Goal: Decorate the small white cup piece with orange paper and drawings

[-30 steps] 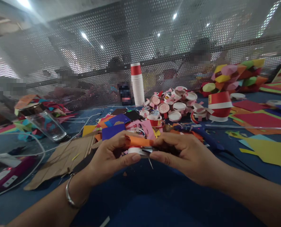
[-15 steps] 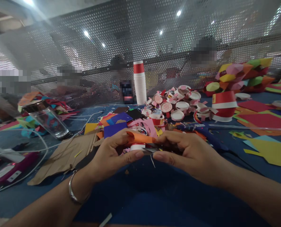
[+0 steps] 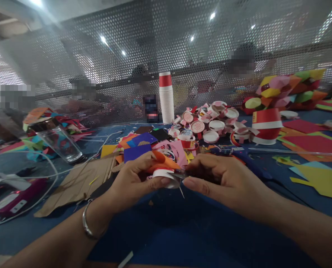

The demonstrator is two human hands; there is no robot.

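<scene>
In the middle of the head view, my left hand (image 3: 138, 175) is closed around a cut paper cup piece (image 3: 162, 173) with a white rim, its thumb along the lower edge. A sheet of orange paper (image 3: 166, 162) curls over the cup piece, between it and the fingers. Closed on small scissors (image 3: 179, 173), my right hand (image 3: 219, 178) keeps their silver blades against the right side of the cup piece. The fingers hide the scissors' handles. A thin pale sliver (image 3: 182, 192) hangs below the blades.
Cut cup bottoms with pink tabs (image 3: 210, 126) lie heaped behind my hands, near a tall paper cup stack (image 3: 166, 102). Left are cardboard (image 3: 71, 186), a tilted clear glass (image 3: 64, 145) and a magenta power strip (image 3: 18, 199). Coloured paper (image 3: 316, 178) and a blue glue gun (image 3: 252, 163) lie right.
The cup piece has turned in my left hand, so more of its white rim shows and the orange paper tilts down. The scissor blades, spread before, now look closer together.
</scene>
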